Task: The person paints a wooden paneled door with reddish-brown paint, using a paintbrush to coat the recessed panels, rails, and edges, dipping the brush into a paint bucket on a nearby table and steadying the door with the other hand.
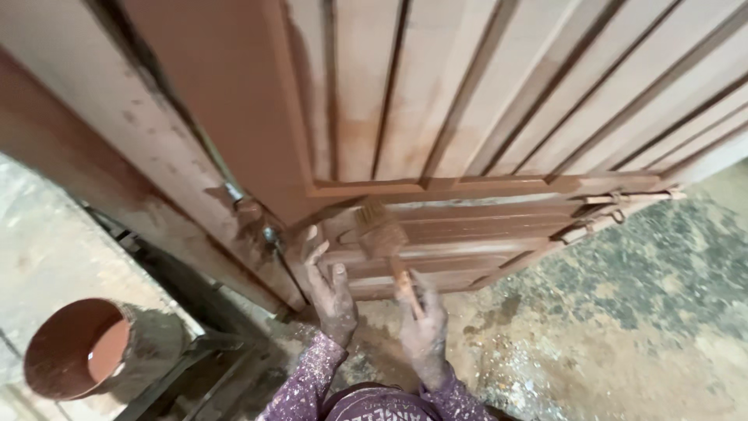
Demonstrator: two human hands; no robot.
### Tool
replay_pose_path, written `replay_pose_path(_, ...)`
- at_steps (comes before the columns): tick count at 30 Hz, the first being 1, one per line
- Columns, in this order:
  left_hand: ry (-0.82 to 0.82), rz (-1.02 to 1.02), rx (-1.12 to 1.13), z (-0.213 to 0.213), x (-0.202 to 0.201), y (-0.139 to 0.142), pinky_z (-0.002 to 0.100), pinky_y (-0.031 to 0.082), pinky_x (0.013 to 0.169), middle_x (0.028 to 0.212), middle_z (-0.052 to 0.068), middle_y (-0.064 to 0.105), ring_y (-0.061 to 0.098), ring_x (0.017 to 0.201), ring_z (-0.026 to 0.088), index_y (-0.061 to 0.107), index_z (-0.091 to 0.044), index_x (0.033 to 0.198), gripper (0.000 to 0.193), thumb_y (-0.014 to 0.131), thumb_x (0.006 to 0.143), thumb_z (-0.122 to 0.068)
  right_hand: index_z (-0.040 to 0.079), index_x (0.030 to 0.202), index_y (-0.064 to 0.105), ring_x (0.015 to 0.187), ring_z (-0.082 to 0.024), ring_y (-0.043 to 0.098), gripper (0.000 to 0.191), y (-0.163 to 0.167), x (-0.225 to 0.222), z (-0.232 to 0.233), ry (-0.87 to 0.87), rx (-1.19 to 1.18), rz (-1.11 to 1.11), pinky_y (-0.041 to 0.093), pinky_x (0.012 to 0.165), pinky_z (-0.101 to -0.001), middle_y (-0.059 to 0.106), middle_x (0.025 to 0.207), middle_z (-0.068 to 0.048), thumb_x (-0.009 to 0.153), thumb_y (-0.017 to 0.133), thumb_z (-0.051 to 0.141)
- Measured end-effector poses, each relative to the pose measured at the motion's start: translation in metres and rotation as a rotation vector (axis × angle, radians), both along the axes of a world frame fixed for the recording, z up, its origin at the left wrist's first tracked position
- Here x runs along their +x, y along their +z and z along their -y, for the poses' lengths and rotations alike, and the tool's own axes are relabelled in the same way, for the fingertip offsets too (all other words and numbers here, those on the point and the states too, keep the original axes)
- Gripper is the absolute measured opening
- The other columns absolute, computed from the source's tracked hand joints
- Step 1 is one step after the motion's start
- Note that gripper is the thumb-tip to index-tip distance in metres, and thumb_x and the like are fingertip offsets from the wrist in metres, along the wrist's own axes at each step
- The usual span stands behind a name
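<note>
A tall wooden door (467, 101) with vertical grooved slats stands in front of me, its lower panels coated in reddish-brown stain. My right hand (425, 331) grips the handle of a paintbrush (380, 231), whose bristles press against a low horizontal panel of the door. My left hand (331, 288) is empty, fingers spread, resting against the door's lower left edge beside the brush. Both hands are smeared with stain, and purple patterned sleeves cover my wrists.
A round bucket (78, 351) of reddish-brown stain sits at lower left on the floor. A metal hinge (249, 210) joins the door to the wooden frame (93, 132) on the left. The concrete floor (623, 312) is rough and mottled.
</note>
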State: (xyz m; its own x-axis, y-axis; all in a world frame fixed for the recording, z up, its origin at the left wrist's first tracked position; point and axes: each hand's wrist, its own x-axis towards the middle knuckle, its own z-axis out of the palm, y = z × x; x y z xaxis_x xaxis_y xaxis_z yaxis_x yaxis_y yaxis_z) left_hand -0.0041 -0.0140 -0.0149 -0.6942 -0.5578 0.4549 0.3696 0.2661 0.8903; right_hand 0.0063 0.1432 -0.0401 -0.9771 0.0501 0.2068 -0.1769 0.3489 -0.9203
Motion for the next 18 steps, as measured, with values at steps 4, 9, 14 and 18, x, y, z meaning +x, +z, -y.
replay_pose_path(4, 0.123, -0.002, -0.041, 0.041, 0.019, 0.001, 0.051, 0.022, 0.128, 0.163, 0.025, 0.034, 0.03, 0.154, 0.039, 0.047, -0.001, 0.138, 0.048, 0.046, 0.108, -0.039, -0.002, 0.139, 0.055, 0.117, -0.028, 0.068, 0.042, 0.019, 0.013, 0.052, 0.295, -0.183, -0.086, 0.059, 0.094, -0.0343, 0.065, 0.129, -0.023, 0.098, 0.062, 0.003)
replay_pose_path(9, 0.206, -0.027, -0.091, 0.07, 0.035, 0.007, 0.051, 0.025, 0.128, 0.162, 0.023, 0.037, 0.034, 0.154, 0.037, 0.047, -0.002, 0.137, 0.047, 0.043, 0.11, -0.041, 0.003, 0.134, 0.062, 0.106, -0.029, 0.071, 0.041, 0.043, 0.013, 0.084, 0.299, 0.091, -0.16, 0.058, 0.093, -0.0382, 0.071, 0.118, -0.017, 0.093, 0.063, 0.001)
replay_pose_path(14, 0.178, 0.024, -0.068, 0.065, 0.034, 0.006, 0.051, 0.025, 0.127, 0.16, 0.023, 0.038, 0.035, 0.152, 0.037, 0.048, -0.002, 0.137, 0.047, 0.043, 0.11, -0.039, 0.004, 0.133, 0.062, 0.112, -0.036, 0.067, 0.038, 0.048, 0.008, 0.082, 0.224, 0.212, -0.208, 0.051, 0.1, -0.0454, 0.071, 0.123, -0.019, 0.095, 0.062, 0.005)
replay_pose_path(18, 0.059, -0.075, 0.019, 0.043, 0.02, 0.003, 0.051, 0.024, 0.128, 0.163, 0.024, 0.034, 0.031, 0.154, 0.039, 0.046, 0.0, 0.136, 0.046, 0.045, 0.11, -0.038, 0.004, 0.135, 0.06, 0.114, -0.038, 0.066, 0.039, 0.044, 0.0, 0.054, 0.121, 0.261, -0.211, 0.046, 0.106, -0.0479, 0.071, 0.124, -0.02, 0.097, 0.06, 0.009)
